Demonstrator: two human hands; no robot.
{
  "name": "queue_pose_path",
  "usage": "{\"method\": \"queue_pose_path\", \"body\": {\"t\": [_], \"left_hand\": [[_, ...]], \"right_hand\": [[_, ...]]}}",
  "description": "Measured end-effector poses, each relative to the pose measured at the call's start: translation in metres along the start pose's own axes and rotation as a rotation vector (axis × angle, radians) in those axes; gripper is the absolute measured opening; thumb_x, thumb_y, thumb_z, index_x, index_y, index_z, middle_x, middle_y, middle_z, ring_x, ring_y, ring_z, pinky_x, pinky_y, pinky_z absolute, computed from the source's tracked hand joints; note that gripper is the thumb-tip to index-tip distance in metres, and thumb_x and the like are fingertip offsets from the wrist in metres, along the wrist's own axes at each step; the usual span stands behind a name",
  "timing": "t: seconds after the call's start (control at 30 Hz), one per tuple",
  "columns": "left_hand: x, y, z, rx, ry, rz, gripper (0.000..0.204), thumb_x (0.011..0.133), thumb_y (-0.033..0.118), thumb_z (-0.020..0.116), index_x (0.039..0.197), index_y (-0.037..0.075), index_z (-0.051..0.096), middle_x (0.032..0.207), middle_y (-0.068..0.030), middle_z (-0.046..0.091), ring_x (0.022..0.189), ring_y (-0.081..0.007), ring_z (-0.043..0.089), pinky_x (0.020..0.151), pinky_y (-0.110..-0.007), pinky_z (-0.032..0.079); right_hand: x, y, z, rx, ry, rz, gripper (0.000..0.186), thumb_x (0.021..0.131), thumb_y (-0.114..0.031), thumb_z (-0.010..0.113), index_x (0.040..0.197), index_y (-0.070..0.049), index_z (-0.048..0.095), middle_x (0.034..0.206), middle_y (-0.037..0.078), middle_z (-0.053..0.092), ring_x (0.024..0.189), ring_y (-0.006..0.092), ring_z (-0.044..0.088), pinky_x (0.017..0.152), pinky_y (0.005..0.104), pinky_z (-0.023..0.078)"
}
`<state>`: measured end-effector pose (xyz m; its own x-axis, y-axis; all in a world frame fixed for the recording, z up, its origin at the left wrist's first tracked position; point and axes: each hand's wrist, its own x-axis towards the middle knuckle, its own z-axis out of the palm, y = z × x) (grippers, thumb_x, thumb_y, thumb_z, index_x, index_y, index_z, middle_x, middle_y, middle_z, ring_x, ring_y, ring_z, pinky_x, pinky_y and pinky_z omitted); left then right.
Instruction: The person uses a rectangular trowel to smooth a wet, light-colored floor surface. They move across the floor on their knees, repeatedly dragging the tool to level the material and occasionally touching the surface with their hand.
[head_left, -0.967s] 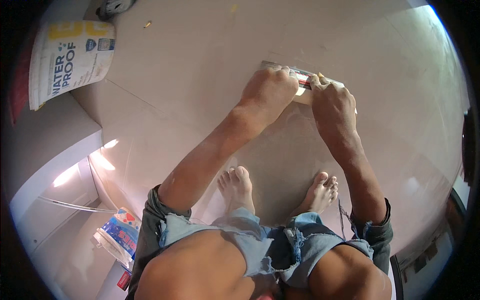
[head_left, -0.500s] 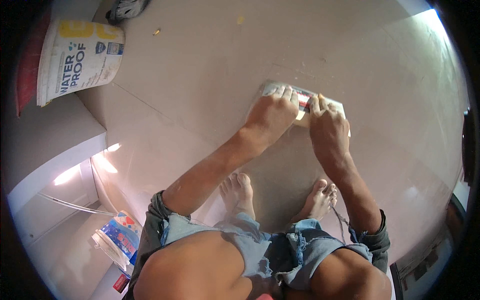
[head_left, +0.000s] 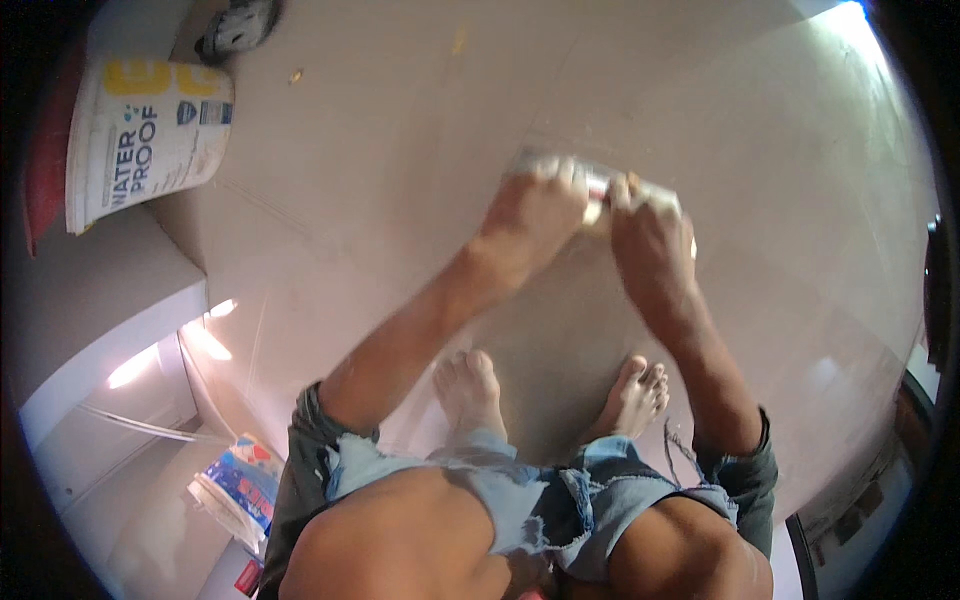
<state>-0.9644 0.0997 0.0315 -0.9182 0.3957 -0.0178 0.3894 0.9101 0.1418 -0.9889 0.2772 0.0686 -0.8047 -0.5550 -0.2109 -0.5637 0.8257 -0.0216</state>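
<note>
A wide flat tool (head_left: pixel 597 186), pale with a red-and-white patch, spans the space between my hands against the smooth beige surface in front of my feet. Whether it is a blade or a sanding board I cannot tell. My left hand (head_left: pixel 540 205) grips its left part, fingers curled over the far edge. Its right part is held by my right hand (head_left: pixel 652 228) in the same way. Both hands are slightly blurred, and they cover most of the tool. My forearms reach forward over my bare feet (head_left: pixel 468 388).
A white bucket (head_left: pixel 150 150) with yellow and dark print stands at the upper left, beside something red (head_left: pixel 50 160). Beyond it lies a black-and-grey shoe-like thing (head_left: pixel 240 28). A blue-and-white tub (head_left: pixel 240 485) sits low on the left, below a pale ledge (head_left: pixel 110 340).
My hands and the tool have shifted slightly up and left in the picture. The bucket at upper left now appears lower and further left, so the view has moved a little too.
</note>
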Motion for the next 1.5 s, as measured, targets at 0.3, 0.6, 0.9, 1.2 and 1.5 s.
{"method": "queue_pose_path", "body": {"t": [0.3,0.6,0.9,1.2,1.5], "left_hand": [[0.003,0.006,0.002,0.099,0.1,0.085,0.02,0.088,0.005,0.072,0.107,0.0,0.075,0.109,-0.0188,0.078,0.099,-0.0301,0.079,0.083,-0.04,0.066],[0.01,0.022,-0.013,0.024,0.046,0.019,0.02,0.089,0.006,0.072,0.108,0.0,0.075,0.107,-0.0167,0.079,0.096,-0.0298,0.08,0.078,-0.038,0.067],[0.011,0.021,0.006,0.045,0.114,0.032,0.021,0.089,0.004,0.076,0.109,-0.002,0.075,0.11,-0.019,0.079,0.102,-0.0273,0.08,0.079,-0.037,0.067],[0.018,0.018,-0.005,0.017,0.145,0.046,0.027,0.087,0.004,0.08,0.112,-0.005,0.073,0.106,-0.0216,0.079,0.098,-0.0328,0.081,0.08,-0.038,0.068],[0.04,0.011,-0.009,0.0,-0.006,-0.016,0.02,0.084,0.002,0.08,0.103,0.004,0.082,0.106,-0.017,0.079,0.095,-0.0261,0.08,0.084,-0.036,0.066]], "right_hand": [[-0.007,0.009,0.011,-0.021,0.124,0.011,0.033,0.094,-0.005,0.075,0.123,0.008,0.07,0.125,0.024,0.076,0.1,0.0285,0.08,0.08,0.0365,0.067],[-0.02,0.016,0.008,-0.019,0.066,-0.023,0.04,0.091,-0.005,0.074,0.128,0.008,0.067,0.116,0.023,0.077,0.098,0.0309,0.079,0.082,0.0391,0.065],[-0.016,0.031,0.026,-0.163,0.183,-0.073,0.026,0.101,-0.014,0.069,0.121,0.003,0.069,0.114,0.023,0.078,0.089,0.0282,0.079,0.074,0.0394,0.066],[-0.005,0.032,0.025,-0.096,0.238,-0.047,0.033,0.094,-0.005,0.072,0.124,0.007,0.068,0.113,0.023,0.077,0.09,0.0298,0.08,0.071,0.0409,0.066],[0.008,0.047,0.028,-0.17,0.291,-0.077,0.026,0.093,-0.01,0.077,0.115,0.004,0.071,0.102,0.017,0.08,0.083,0.0228,0.081,0.066,0.0365,0.065]]}}
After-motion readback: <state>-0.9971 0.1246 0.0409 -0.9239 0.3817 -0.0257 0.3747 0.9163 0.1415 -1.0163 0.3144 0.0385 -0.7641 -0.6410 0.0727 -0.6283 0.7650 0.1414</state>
